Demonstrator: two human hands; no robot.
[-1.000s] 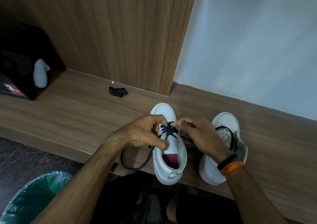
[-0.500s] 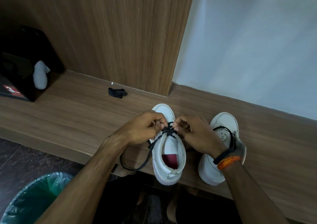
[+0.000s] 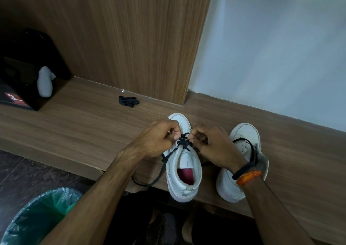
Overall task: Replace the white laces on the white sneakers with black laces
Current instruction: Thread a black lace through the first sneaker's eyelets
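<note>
Pinching the black lace (image 3: 182, 141) over the front eyelets of the near white sneaker (image 3: 184, 169), both hands are working close together above its toe. Left hand (image 3: 157, 139) is curling its fingers (image 3: 176, 132) round the lace on the left side, thumb and forefinger clenched on it. Right hand (image 3: 215, 147) is pinching the lace from the right, fingers bent in tight; exact strand under them is too small to tell. Lace is crossing in a few rows near the toe, and a loose tail (image 3: 149, 179) is hanging off the left side of the sneaker, looping down past the table (image 3: 74, 124) edge. Sneaker is standing upright on the wooden table, toe pointing toward the wall, heel slightly over the front edge, red insole showing inside.

Second white sneaker (image 3: 241, 160) is sitting just beside it on the right, partly hidden by the right wrist, with a black lace loop (image 3: 249, 145) lying over its top. Right wrist is wearing a black band (image 3: 241, 169) and an orange thread (image 3: 247, 177). Small bundle of black lace (image 3: 128, 101) is lying on the table well apart, near the wood panel (image 3: 131, 38). Black box (image 3: 22, 66) with a white sock (image 3: 45, 83) is sitting at far left. Green bin (image 3: 37, 218) with a plastic liner is standing on the floor at lower left.
</note>
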